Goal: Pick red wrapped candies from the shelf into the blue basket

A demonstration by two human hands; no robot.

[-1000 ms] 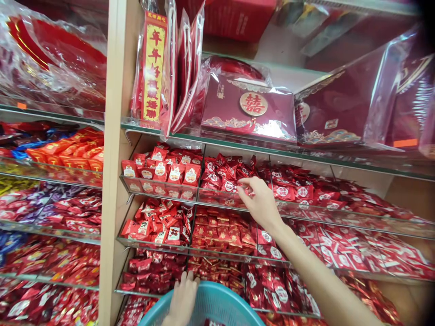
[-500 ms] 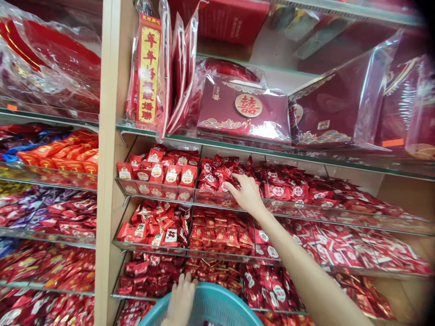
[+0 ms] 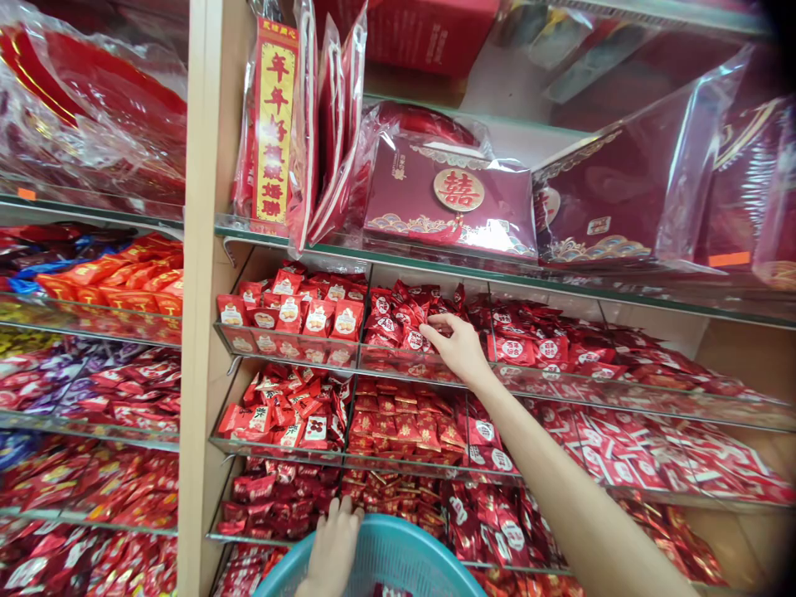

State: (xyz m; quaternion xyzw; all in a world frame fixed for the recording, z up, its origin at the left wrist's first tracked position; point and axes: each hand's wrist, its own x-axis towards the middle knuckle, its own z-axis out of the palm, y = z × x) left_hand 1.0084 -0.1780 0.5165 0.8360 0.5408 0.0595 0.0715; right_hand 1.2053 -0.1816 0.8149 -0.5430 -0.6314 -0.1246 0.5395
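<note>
Shelf lip (image 3: 398,361) under right hand (image 3: 458,348), headroom, left hand (image 3: 336,539) at basket (image 3: 410,527)

above the right grip (image 3: 457,347), a low gap runs under the glass shelf (image 3: 435,259); below it, the clear front lip (image 3: 401,362) blocks, and thin dividers (image 3: 371,282) stand to either side.

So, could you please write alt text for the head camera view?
A person's right hand is at small red packets on a shelf; the left hand is at the rim of a teal basket below. Maroon boxes stand above.
</note>
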